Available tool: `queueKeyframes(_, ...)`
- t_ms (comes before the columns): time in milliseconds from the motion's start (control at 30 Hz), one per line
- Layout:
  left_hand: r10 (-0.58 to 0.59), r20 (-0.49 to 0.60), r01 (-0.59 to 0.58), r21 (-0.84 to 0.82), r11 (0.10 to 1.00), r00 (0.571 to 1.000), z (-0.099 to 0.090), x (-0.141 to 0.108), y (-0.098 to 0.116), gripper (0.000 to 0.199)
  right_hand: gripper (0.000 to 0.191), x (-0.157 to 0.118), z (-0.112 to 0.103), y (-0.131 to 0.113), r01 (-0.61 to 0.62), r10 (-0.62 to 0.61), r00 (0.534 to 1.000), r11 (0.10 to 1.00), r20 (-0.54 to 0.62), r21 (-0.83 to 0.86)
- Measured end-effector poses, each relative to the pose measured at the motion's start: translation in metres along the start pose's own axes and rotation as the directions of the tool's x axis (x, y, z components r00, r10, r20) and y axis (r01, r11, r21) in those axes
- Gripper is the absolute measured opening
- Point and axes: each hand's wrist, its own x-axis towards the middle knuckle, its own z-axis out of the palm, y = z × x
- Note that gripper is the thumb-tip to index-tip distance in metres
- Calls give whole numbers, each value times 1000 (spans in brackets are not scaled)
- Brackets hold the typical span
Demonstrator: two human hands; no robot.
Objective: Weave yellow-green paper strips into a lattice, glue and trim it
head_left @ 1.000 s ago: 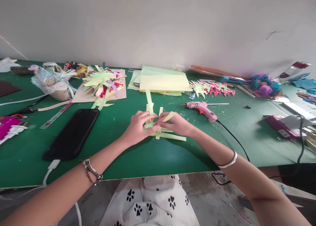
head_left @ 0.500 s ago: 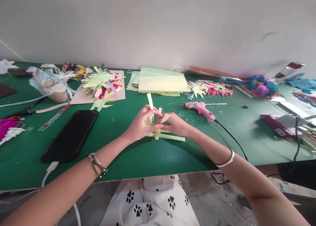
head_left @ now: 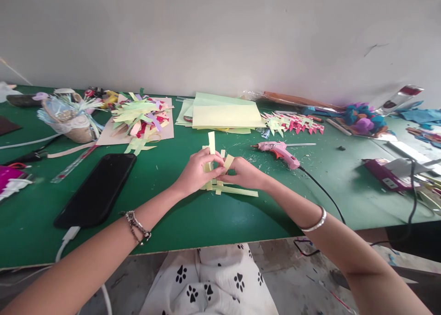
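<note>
Both hands meet over the green table around a small piece of woven pale-yellow paper strips (head_left: 237,191). My left hand (head_left: 198,171) pinches the strips between thumb and fingers, with one strip end (head_left: 212,143) standing up above its knuckles. Touching it from the other side, my right hand (head_left: 244,173) has its fingers closed on the strips, and a short strip end (head_left: 228,162) sticks up beside its fingertips. One long strip points right along the table below the right hand. The fingers hide the middle of the weave.
A pink glue gun (head_left: 279,152) lies right of my hands, its cord running off the front edge. Yellow and green paper sheets (head_left: 225,115) lie behind. At left are a black phone (head_left: 96,191) on a cable, and a heap of cut strips (head_left: 141,115) on card.
The upright strip end has tipped from leaning left to nearly straight. The short strip end by the right fingertips has shifted slightly left. Both hands stay in about the same place.
</note>
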Motion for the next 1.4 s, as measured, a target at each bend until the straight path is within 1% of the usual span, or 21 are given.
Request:
queueKeyframes(67, -23, 2, 23, 4, 1000, 1000, 0, 0, -2, 14, 11, -2, -3, 0, 8, -8, 1000, 1000, 14, 5)
queueKeyframes(167, -42, 6, 42, -7, 999, 999, -2, -1, -1, 14, 17, -7, -8, 0, 3, -3, 1000, 1000, 17, 1)
queueKeyframes(333, -45, 51, 46, -17, 999, 998, -4, -1, 3, 17, 22, -15, -13, 0, -49, 51, 998, 997, -30, 62)
queueKeyframes(400, -48, 55, 48, -10, 999, 997, -5, -1, 3, 19, 25, -17, -13, 0, -85, 91, 995, 990, -51, 110)
queueKeyframes(500, -70, 79, 71, -3, 997, 994, -6, -2, 2, 21, 31, -19, -13, 2, -164, 183, 979, 969, -91, 185)
queueKeyframes(633, -118, 101, 122, -30, 992, 988, -5, -3, 0, 22, 28, -20, -10, 8, -259, 310, 941, 919, -137, 298)
queueKeyframes(733, -122, 83, 125, -32, 992, 989, -4, -3, -2, 23, 26, -20, -6, 10, -323, 390, 914, 868, -114, 378)
queueKeyframes(800, -106, 67, 107, -13, 994, 992, -4, -3, -4, 21, 25, -19, -4, 11, -341, 407, 910, 846, -84, 409)
queueKeyframes(900, -92, 55, 92, 14, 996, 994, -4, -1, -5, 17, 22, -18, -1, 10, -319, 391, 918, 828, -68, 461)
queueKeyframes(967, -86, 50, 85, 16, 996, 995, -5, 1, -4, 15, 19, -17, 0, 11, -287, 383, 920, 807, -89, 516)
queueKeyframes(1033, -56, 46, 56, -6, 998, 997, -5, 1, -3, 15, 18, -16, 0, 12, -253, 384, 916, 778, -116, 575)
queueKeyframes(1100, -16, 53, 18, -34, 999, 998, -6, 0, -1, 16, 17, -16, 0, 14, -238, 401, 906, 745, -133, 624)
queueKeyframes(1200, 23, 95, -19, -42, 999, 995, -6, -1, 0, 18, 15, -16, 1, 17, -220, 424, 892, 706, -154, 673)
queueKeyframes(1300, 35, 126, -33, -17, 999, 991, -6, -3, 0, 20, 12, -16, 1, 17, -198, 454, 872, 669, -183, 717)
queueKeyframes(1400, 30, 117, -33, 24, 999, 993, -7, -4, -1, 20, 10, -16, 1, 15, -188, 500, 844, 613, -193, 767)
